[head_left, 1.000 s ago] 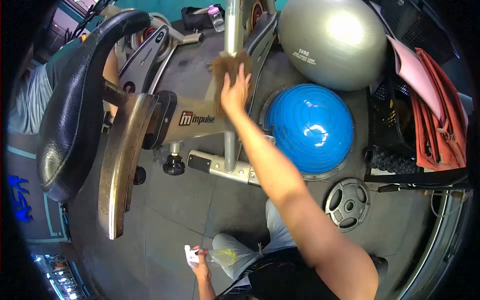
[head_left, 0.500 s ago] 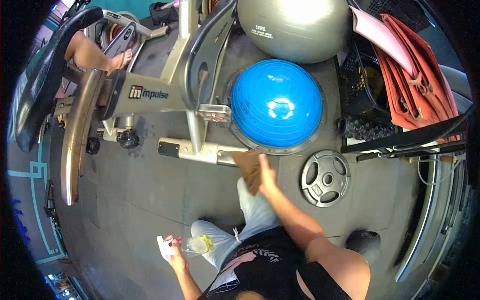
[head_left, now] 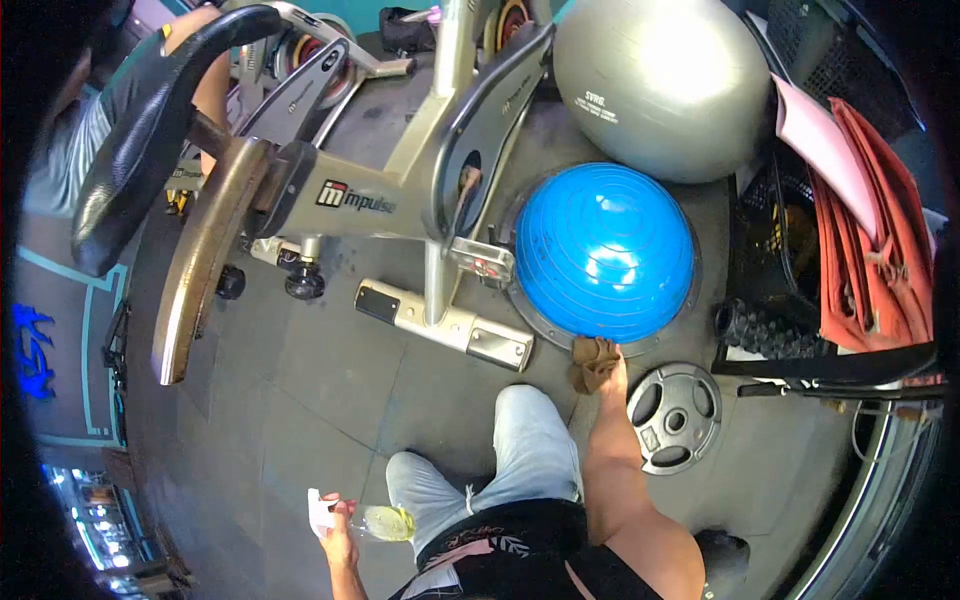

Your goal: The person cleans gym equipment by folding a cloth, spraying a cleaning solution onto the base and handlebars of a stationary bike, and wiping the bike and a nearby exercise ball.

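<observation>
My right hand (head_left: 616,378) clutches a crumpled brown cloth (head_left: 592,366) by the smooth, ridged blue dome (head_left: 605,252); my left hand (head_left: 340,540), well left of the dome, curls round a clear plastic bottle (head_left: 380,522) at its white spray head (head_left: 320,511).

A gym, shown by its exercise bike (head_left: 355,195) and weight plate (head_left: 652,438).

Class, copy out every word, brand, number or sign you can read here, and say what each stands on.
"impulse", beside a red-and-black logo: bike frame
"SVRG.": grey ball; the smaller lines beneath are unreadable
Too small or blurred to read: lettering on the wheel guard, shirt and weight plate
Blue characters at the left edge: cannot tell
No number is readable.
</observation>
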A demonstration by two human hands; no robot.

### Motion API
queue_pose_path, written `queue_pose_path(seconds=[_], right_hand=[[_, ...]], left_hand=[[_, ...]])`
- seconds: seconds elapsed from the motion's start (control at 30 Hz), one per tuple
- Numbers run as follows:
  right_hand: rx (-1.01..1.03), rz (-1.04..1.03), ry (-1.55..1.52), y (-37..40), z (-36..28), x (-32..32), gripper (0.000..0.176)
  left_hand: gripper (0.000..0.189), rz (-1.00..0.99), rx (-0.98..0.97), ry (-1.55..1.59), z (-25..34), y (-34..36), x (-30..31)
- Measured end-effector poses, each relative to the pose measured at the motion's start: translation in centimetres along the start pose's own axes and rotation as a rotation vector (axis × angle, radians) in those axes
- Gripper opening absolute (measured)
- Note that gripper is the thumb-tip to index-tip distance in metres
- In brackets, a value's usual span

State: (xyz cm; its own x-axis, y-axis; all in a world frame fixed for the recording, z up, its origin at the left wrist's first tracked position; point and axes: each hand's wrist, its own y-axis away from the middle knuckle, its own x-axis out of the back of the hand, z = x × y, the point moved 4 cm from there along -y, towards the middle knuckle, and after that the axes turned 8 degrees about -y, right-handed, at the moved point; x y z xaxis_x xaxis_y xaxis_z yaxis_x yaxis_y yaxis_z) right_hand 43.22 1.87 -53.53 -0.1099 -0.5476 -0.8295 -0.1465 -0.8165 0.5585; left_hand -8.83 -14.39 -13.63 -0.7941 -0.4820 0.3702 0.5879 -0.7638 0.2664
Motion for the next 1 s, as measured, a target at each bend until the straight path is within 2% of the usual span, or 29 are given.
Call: queue_pose_path(seconds=[0.07, 0.13, 0.17, 0.2, 0.27, 0.3, 0.33, 0.4, 0.43, 0.47, 0.5, 0.53, 0.57, 0.63, 0.67, 0.73, 0.77, 0.87, 0.9, 1.0], right_hand=[[0.043, 0.043, 0.098, 0.6, -0.2, -1.7, 0.037], [0.01, 0.156, 0.025, 1.9, -0.5, -3.8, 0.039], [0.023, 0.132, 0.129, 2.3, -0.7, -4.8, 0.041], [0.014, 0.109, 0.142, 1.1, -1.2, -3.1, 0.041], [-0.693, -0.049, -0.937, -2.4, -1.3, 0.8, 0.043], [-0.605, -0.019, -0.866, -3.5, -1.7, 0.9, 0.046], [-0.628, -0.028, -0.848, -2.7, -1.1, -1.3, 0.046], [0.014, 0.031, 0.26, -0.2, -2.9, -4.3, 0.036], [0.084, -0.015, 0.474, 4.4, -2.7, -7.8, 0.033], [0.087, -0.013, 0.485, 6.0, -2.9, -9.8, 0.033], [0.069, 0.083, 0.455, 7.3, -3.1, -10.5, 0.032], [0.053, 0.185, 0.431, 9.3, -3.7, -9.8, 0.031], [0.059, 0.197, 0.456, 11.6, -4.2, -9.1, 0.031], [0.063, 0.247, 0.302, 14.9, -3.8, -9.4, 0.029], [0.065, 0.236, 0.323, 16.4, -3.3, -10.5, 0.029], [-0.175, 0.025, 0.221, 21.6, -0.3, -13.3, 0.027], [-0.161, 0.001, 0.341, 22.1, -0.2, -12.5, 0.026], [-0.114, 0.03, 0.3, 25.3, 3.5, -14.4, 0.027], [-0.149, 0.007, 0.307, 24.0, 3.0, -12.4, 0.036], [-0.203, 0.071, 0.315, 26.5, 3.3, -12.2, 0.036]], left_hand=[[0.027, -0.039, 0.004, -0.028, -1.0, -0.7, 1.4], [0.031, -0.038, 0.018, -0.01, -1.1, -0.2, 1.5], [0.031, -0.041, 0.011, 0.006, -1.1, 0.2, 1.6], [0.031, -0.027, 0.003, 0.029, -1.0, 0.6, 1.8], [0.03, -0.041, -0.039, 0.058, -0.9, 1.8, 2.1], [0.029, -0.045, -0.088, 0.117, -0.2, 2.8, 2.3], [0.029, -0.027, -0.095, 0.138, -0.2, 3.4, 2.9], [0.03, 0.046, -0.133, 0.175, -0.7, 5.2, 4.6], [0.03, 0.067, -0.158, 0.217, -0.1, 6.4, 5.2], [0.03, 0.067, -0.149, 0.223, -0.5, 6.7, 6.0], [0.03, 0.096, -0.232, 0.245, -1.0, 7.0, 7.4], [0.03, 0.125, -0.305, 0.266, -1.7, 7.5, 8.8], [0.031, 0.145, -0.312, 0.248, -2.6, 7.9, 10.2], [0.033, 0.18, -0.33, 0.184, -1.8, 8.5, 12.3], [0.033, 0.227, -0.345, 0.17, -1.6, 8.8, 13.4], [0.032, 0.254, -0.39, 0.195, -0.9, 8.1, 15.8], [0.031, 0.245, -0.364, 0.162, -0.4, 7.9, 17.3], [0.029, 0.268, -0.346, 0.087, 0.9, 6.2, 21.4], [0.029, 0.247, -0.276, 0.058, 1.1, 6.2, 22.4], [0.031, 0.249, -0.126, -0.048, 3.4, 9.7, 24.5]])
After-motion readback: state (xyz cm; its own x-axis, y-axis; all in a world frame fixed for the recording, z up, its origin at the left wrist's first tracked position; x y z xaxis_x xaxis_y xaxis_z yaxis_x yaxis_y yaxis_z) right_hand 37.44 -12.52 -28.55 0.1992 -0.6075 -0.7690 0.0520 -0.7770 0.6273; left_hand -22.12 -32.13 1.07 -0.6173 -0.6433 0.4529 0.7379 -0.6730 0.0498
